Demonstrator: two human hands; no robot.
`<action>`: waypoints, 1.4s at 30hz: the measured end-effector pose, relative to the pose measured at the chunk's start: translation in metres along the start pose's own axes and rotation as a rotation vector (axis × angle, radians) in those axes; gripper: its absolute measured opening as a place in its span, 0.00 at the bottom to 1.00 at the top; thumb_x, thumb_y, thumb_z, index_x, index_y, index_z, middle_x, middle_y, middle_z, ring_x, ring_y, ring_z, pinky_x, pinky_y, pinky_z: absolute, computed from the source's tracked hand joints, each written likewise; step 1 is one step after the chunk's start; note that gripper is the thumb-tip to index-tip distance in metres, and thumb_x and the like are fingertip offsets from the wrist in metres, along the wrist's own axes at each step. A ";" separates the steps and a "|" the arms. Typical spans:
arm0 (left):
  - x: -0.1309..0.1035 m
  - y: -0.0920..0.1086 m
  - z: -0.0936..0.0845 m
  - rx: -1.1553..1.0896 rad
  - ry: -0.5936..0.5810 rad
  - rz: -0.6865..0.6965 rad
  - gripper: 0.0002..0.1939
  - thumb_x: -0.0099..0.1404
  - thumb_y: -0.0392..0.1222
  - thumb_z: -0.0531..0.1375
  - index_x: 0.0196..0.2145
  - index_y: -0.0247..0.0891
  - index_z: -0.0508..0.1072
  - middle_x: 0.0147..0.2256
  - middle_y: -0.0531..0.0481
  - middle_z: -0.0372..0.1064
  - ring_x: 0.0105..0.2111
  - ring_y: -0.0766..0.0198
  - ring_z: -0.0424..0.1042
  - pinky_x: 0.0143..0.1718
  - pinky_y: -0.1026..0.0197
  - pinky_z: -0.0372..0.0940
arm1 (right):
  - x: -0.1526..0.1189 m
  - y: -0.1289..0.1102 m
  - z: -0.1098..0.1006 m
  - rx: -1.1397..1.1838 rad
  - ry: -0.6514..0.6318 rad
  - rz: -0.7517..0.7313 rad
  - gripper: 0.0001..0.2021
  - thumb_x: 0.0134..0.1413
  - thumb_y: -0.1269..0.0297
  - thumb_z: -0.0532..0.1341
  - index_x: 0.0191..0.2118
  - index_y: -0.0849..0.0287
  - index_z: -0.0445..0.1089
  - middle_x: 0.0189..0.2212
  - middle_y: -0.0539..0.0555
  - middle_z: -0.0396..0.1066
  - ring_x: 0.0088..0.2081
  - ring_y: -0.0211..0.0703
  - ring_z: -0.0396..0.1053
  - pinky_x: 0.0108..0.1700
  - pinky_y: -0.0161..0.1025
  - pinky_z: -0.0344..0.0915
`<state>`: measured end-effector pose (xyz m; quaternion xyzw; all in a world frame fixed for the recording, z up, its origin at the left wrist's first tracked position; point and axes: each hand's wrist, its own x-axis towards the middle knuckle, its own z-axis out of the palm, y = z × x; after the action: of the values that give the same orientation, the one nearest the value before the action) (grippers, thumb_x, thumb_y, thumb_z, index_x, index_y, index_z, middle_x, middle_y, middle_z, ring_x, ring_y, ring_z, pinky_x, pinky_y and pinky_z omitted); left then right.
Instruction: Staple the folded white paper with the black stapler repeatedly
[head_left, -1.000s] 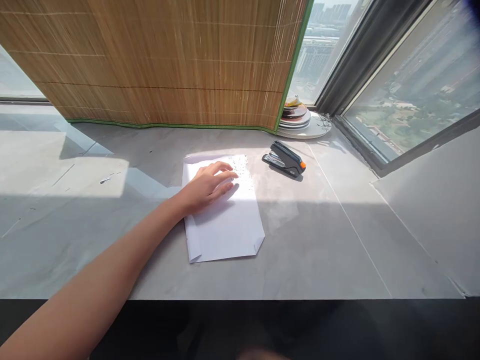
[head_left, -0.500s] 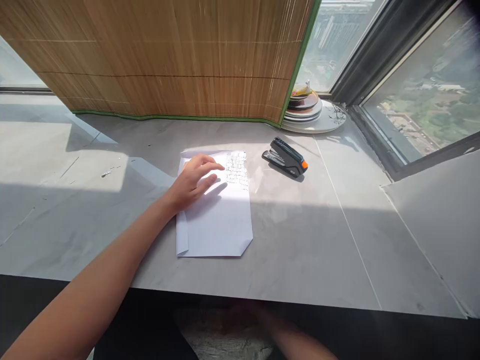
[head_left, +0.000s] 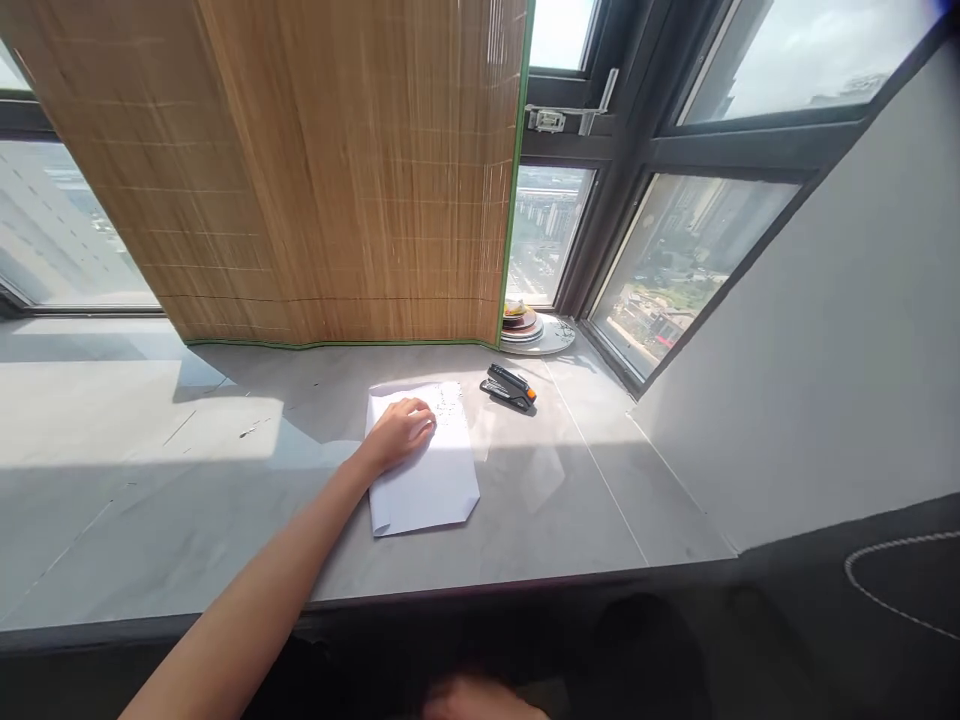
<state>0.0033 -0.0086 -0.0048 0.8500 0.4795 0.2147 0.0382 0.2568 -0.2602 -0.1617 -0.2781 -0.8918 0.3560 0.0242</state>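
Sheets of white paper [head_left: 427, 495] lie on the windowsill, with the left edge folded over, the lower right corner turned and dark writing at the upper right. My left hand [head_left: 405, 430] rests on their upper part, its fingers curled inward; whether anything is within them is hidden. To the right of the paper lies a black stapler [head_left: 510, 388] with an orange end, touched by neither hand. My right hand [head_left: 480, 697] is low at the bottom edge, below the sill, smeared by motion, so its fingers cannot be made out.
A bamboo blind [head_left: 360, 200] with green edging hangs behind the paper. Stacked plates [head_left: 536, 338] stand in the back corner by the window frame [head_left: 600, 230]. A white wall [head_left: 810, 350] bounds the right side. The sill's dark front edge [head_left: 525, 590] runs before me.
The camera view has tilted up and shifted right. My left hand's outstretched fingers have curled in over the paper. My right hand is still below the sill, blurred.
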 end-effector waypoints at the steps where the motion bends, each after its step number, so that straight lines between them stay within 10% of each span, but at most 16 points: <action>1: 0.001 0.000 0.000 0.032 0.004 0.011 0.14 0.76 0.38 0.54 0.40 0.41 0.80 0.48 0.42 0.77 0.48 0.51 0.73 0.53 0.45 0.65 | -0.006 -0.004 -0.010 -0.028 0.035 -0.052 0.07 0.46 0.51 0.70 0.22 0.40 0.76 0.28 0.40 0.79 0.28 0.42 0.76 0.33 0.42 0.68; 4: 0.000 0.001 -0.005 0.137 0.064 -0.018 0.14 0.74 0.36 0.54 0.36 0.41 0.79 0.42 0.41 0.78 0.44 0.49 0.73 0.49 0.45 0.66 | -0.030 -0.004 -0.068 -0.201 0.370 -0.310 0.15 0.60 0.63 0.67 0.22 0.50 0.68 0.20 0.46 0.69 0.21 0.40 0.65 0.27 0.41 0.62; 8: -0.017 -0.004 -0.021 0.084 0.165 -0.171 0.15 0.75 0.39 0.53 0.38 0.42 0.80 0.42 0.42 0.79 0.43 0.50 0.75 0.50 0.46 0.69 | -0.047 0.021 -0.181 -0.329 1.010 -0.210 0.14 0.70 0.70 0.59 0.30 0.51 0.66 0.25 0.52 0.69 0.29 0.46 0.66 0.33 0.44 0.61; 15: -0.075 -0.017 -0.014 0.063 0.124 -0.268 0.19 0.77 0.47 0.53 0.57 0.45 0.79 0.64 0.42 0.73 0.63 0.45 0.72 0.65 0.39 0.66 | 0.023 0.088 -0.298 -0.248 1.287 0.130 0.08 0.71 0.60 0.59 0.39 0.54 0.72 0.40 0.58 0.77 0.45 0.54 0.72 0.50 0.49 0.69; 19: -0.082 -0.016 -0.007 0.072 0.011 -0.189 0.22 0.77 0.48 0.54 0.62 0.45 0.77 0.69 0.41 0.69 0.69 0.44 0.67 0.69 0.38 0.63 | 0.074 0.107 -0.307 -0.212 1.160 0.338 0.25 0.65 0.62 0.64 0.65 0.58 0.68 0.67 0.67 0.67 0.65 0.63 0.65 0.64 0.57 0.65; 23: -0.079 -0.016 -0.010 0.048 -0.046 -0.171 0.24 0.76 0.50 0.54 0.65 0.47 0.76 0.72 0.43 0.66 0.71 0.44 0.65 0.71 0.38 0.60 | 0.094 0.116 -0.303 -0.242 1.027 0.397 0.31 0.66 0.66 0.62 0.73 0.59 0.62 0.67 0.68 0.67 0.66 0.63 0.63 0.66 0.56 0.63; 42: -0.094 0.018 -0.019 0.032 -0.190 -0.184 0.28 0.79 0.52 0.53 0.72 0.50 0.69 0.77 0.45 0.55 0.77 0.45 0.54 0.77 0.32 0.45 | 0.038 0.077 -0.263 0.201 1.234 0.349 0.14 0.61 0.67 0.59 0.51 0.57 0.74 0.47 0.61 0.80 0.49 0.57 0.76 0.53 0.49 0.71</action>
<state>-0.0321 -0.0995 -0.0134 0.8194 0.5532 0.1211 0.0893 0.3248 -0.0315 -0.0210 -0.5687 -0.6182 0.2113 0.4998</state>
